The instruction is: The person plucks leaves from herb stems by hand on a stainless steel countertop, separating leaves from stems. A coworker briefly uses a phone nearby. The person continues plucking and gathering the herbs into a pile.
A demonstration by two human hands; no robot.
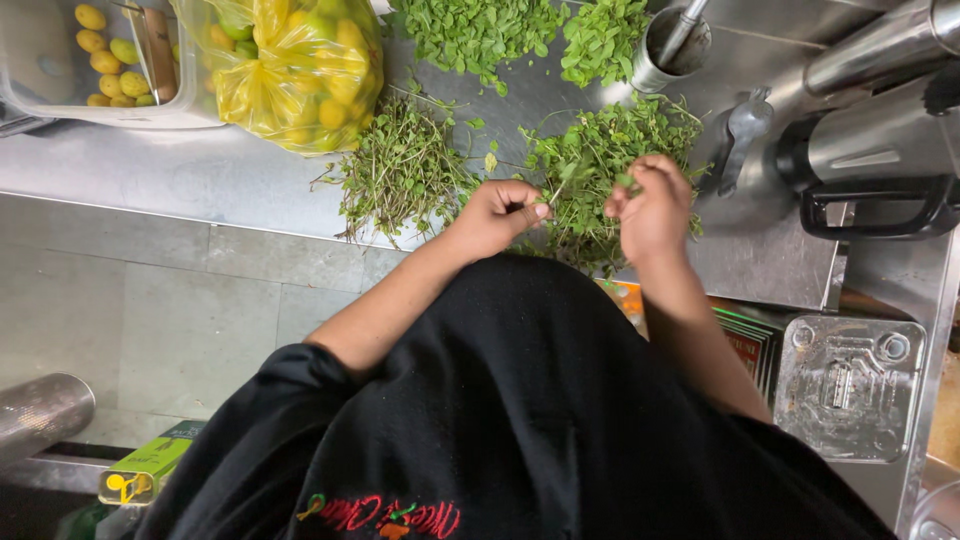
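My left hand [497,214] pinches a thin green herb stem over the steel counter [200,175]. Beside it, my right hand [650,205] closes its fingers on leaves at the top of the same bunch of leafy herbs [590,165], which lies between and under both hands. A heap of bare stems and stalks [400,170] lies just left of my left hand. Picked green leaves [480,30] are piled at the far edge, with a second leaf pile [603,40] to their right.
A yellow plastic bag of small yellow-green fruit [295,65] sits at the back left beside a clear tub of the same fruit [100,60]. A steel cup with a utensil [668,45] and a steel jug with a black handle [870,160] stand at the right. Tiled floor lies below left.
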